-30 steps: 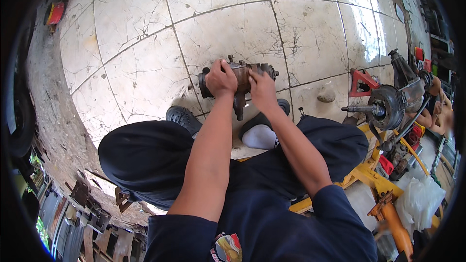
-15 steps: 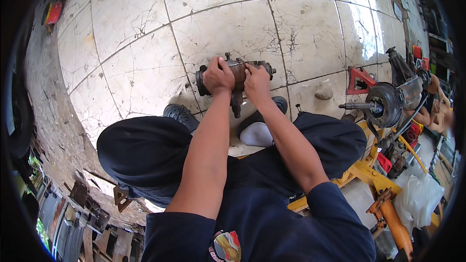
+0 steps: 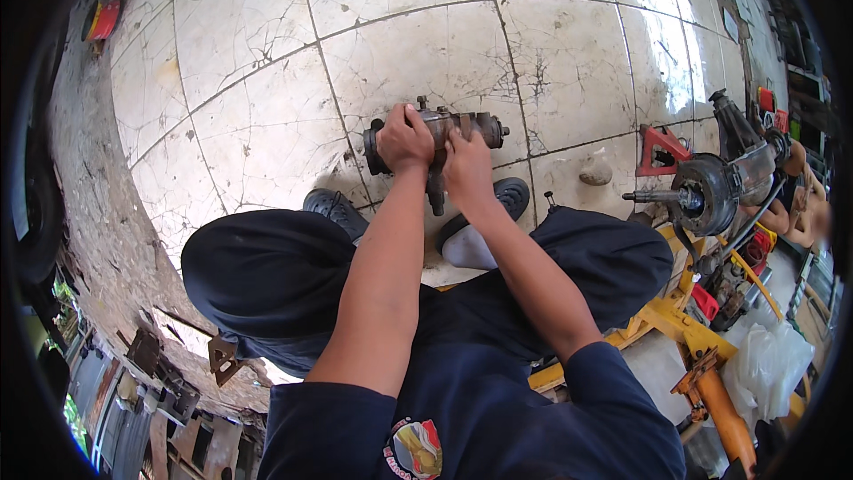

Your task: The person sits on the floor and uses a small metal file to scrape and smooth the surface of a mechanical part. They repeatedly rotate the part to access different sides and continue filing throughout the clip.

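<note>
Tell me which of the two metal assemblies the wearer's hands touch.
The brown assembly in front of the shoes: left hand and right hand both touch it. The other assembly, with a round drum, stands apart at the right.

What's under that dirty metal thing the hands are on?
Pale, cracked floor tiles show around the metal part. What's directly beneath it can't be seen: the part itself, the left hand and the right hand cover that spot.

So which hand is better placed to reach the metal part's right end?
Probably the right hand: it sits nearer that end of the metal part, while the left hand is toward the opposite end.
</note>
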Tool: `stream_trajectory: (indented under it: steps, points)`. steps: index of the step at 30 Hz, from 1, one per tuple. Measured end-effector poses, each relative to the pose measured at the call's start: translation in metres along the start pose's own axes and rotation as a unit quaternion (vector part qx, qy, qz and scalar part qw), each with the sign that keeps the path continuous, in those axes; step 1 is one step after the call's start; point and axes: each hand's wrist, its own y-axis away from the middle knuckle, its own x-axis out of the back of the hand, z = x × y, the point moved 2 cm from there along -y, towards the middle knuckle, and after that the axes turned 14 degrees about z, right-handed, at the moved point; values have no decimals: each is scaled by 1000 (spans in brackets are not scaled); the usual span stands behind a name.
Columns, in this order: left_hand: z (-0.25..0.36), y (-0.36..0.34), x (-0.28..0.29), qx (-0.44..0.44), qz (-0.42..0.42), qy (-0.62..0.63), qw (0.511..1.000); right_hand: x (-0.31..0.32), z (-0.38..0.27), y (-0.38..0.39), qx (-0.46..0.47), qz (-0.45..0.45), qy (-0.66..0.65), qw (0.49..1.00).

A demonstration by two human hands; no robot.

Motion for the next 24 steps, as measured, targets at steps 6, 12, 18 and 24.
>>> stream_trajectory:
  steps: [6,12,18,24]
  points:
    - [0,-1,0,4,-6,-5,1000,8,-7,10,1,-44,19,999]
    - [-3,-4,-3,20,-24,7,999,3,-6,-1,77,-61,17,995]
    - [-3,-2,2,26,-20,25,999,12,1,0,148,-81,6,986]
    - [-1,-1,3,39,-33,11,999,14,3,18,86,-121,46,988]
